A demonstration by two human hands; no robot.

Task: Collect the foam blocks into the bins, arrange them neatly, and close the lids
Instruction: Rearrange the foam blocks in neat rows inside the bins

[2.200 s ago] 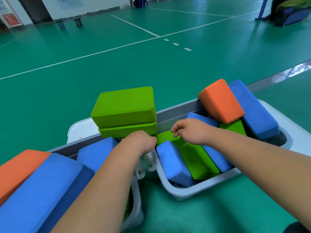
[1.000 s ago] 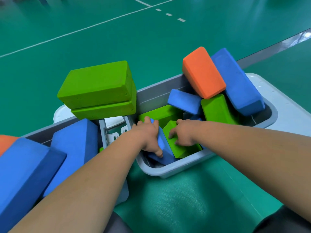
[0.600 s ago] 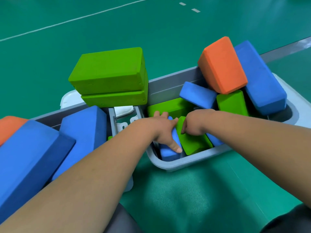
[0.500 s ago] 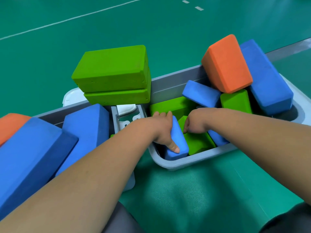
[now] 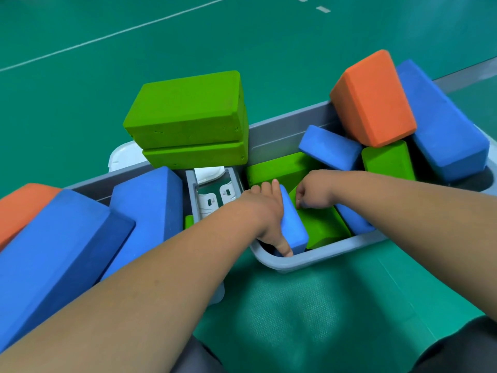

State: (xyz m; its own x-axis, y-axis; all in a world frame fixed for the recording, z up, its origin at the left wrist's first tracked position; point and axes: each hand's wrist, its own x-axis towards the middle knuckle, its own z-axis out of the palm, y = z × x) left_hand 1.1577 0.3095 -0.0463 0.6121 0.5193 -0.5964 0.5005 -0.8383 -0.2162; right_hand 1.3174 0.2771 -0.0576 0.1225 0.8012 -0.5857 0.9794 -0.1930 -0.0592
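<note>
Hands meet in the near left corner of the right bin (image 5: 322, 258), a grey tub on the green floor (image 5: 242, 36). The left hand (image 5: 265, 211) is clamped on a blue block (image 5: 291, 224): the thumb runs down its near end towards the bin's rim and the fingers (image 5: 269, 185) reach over its far end. This block stands tilted inside the bin, just off the near wall.

Just right of it, the right hand (image 5: 313, 193) has its fingers curled onto the far end of a green block (image 5: 320, 224), which lies slanted in the bin beside the blue one, touching it.

Beyond the right hand the bin is heaped (nothing lies in rows): a flat green slab (image 5: 279, 168), a short blue block (image 5: 330, 148), an upright green block (image 5: 387, 160), and on top an orange block (image 5: 373, 98) leaning against a long blue block (image 5: 441, 125). Both of these stick up above the rim.

Beyond the left hand, two stacked green blocks (image 5: 188, 117) sit at the far edge between the bins. To that hand's left, the left bin (image 5: 192, 200) holds big blue blocks (image 5: 53, 251) and an orange one (image 5: 21, 205), piled higher than its walls.
</note>
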